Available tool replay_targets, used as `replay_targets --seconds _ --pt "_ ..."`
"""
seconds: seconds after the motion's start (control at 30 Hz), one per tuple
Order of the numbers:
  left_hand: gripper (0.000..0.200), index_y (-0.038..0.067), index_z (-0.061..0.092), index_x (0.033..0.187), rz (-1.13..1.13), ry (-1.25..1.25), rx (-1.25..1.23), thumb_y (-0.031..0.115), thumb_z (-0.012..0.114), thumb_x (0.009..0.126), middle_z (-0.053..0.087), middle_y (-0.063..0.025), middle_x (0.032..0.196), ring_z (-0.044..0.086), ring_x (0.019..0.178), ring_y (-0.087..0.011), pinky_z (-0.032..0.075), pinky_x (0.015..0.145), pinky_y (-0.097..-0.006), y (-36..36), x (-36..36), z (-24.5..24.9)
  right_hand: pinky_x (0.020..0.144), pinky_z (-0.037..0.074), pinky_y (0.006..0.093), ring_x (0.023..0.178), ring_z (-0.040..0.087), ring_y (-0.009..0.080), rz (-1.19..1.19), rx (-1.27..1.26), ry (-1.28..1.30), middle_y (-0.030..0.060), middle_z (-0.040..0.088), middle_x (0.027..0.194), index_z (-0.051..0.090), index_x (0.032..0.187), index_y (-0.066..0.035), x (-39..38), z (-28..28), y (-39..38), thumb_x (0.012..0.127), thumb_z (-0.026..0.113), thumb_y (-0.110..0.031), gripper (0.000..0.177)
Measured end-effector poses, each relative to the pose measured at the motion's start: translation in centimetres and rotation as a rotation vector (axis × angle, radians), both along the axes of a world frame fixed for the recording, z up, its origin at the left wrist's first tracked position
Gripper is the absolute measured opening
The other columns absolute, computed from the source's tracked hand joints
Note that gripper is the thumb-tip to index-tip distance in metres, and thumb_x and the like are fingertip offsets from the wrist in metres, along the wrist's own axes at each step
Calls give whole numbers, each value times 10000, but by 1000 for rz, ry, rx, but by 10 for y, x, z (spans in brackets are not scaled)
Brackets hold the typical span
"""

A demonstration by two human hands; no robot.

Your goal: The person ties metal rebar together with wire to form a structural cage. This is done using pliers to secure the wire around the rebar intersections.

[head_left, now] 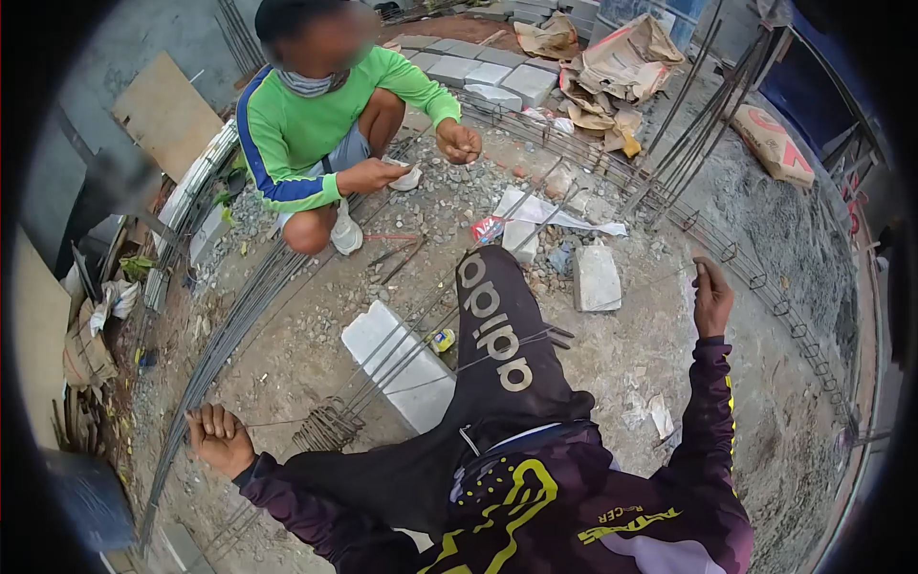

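My left hand [220, 440] is closed, its fingers curled around the end of a thin wire [273, 422] that runs off toward my lap. Out to the other side, my right hand [712, 298] pinches a thin wire [655, 283] which slants down toward my knee. Whether both are one wire cannot be told, as the middle is hard to follow. Near my left hand lies a bundle of bent metal rings [328, 425]. Several thin bars cross a pale concrete block [402, 368] between my legs, with a small yellow tape measure [443, 340] beside them.
Opposite me a person in a green shirt [330, 124] squats, hands raised. Long steel rods [225, 335] lie at left. A rebar cage [732, 251] curves along the right. Pliers [402, 256], a white block [598, 277], torn paper sacks [622, 62] and a cement bag [773, 143] are about.
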State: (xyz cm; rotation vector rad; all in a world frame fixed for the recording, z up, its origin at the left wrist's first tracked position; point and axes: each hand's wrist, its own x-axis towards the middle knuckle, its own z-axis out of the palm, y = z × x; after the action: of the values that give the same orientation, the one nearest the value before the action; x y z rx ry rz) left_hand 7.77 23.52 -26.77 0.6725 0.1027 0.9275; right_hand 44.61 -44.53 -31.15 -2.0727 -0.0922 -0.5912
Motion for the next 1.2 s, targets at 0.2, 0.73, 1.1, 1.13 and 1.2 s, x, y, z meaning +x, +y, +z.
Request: replay_targets --seconds 0.2,0.73,1.1,1.13,1.2 --pt "252 84 522 870 189 248 -85 290 515 1016 369 25 618 292 492 -72 275 416 -232 -38 23 -50 868 494 312 1059 608 196 218 896 -215 125 588 1283 543 1296 -37 23 56 -3 987 546 -129 322" --pt "436 -48 592 1226 -83 1730 1062 288 585 949 677 -230 1073 667 1001 -330 536 850 -388 -85 19 -172 701 473 288 782 550 190 1695 1097 -571 151 549 930 464 1111 107 -38 420 249 956 465 -133 286" --pt "429 -20 417 1317 -66 -26 629 276 468 1010 573 -55 807 552 655 -131 494 596 -254 -254 100 114 779 501 345 879 614 280 1937 1079 -320 261 573 1102 371 1274 159 -141 451 422 958 532 -302 581" --pt "523 -39 308 1446 -12 -80 670 288 406 1049 554 -43 760 543 571 -85 482 479 -196 -240 95 101 786 503 351 888 620 288 1933 1046 -309 271 575 1117 362 1289 163 -145 449 427 959 538 -317 609" --pt "491 0 299 1460 300 -47 558 275 373 1060 358 24 660 311 446 -18 295 348 -146 -231 102 116 800 508 361 906 631 305 1902 913 -289 291 579 1148 345 1319 173 -155 429 438 959 551 -348 665"
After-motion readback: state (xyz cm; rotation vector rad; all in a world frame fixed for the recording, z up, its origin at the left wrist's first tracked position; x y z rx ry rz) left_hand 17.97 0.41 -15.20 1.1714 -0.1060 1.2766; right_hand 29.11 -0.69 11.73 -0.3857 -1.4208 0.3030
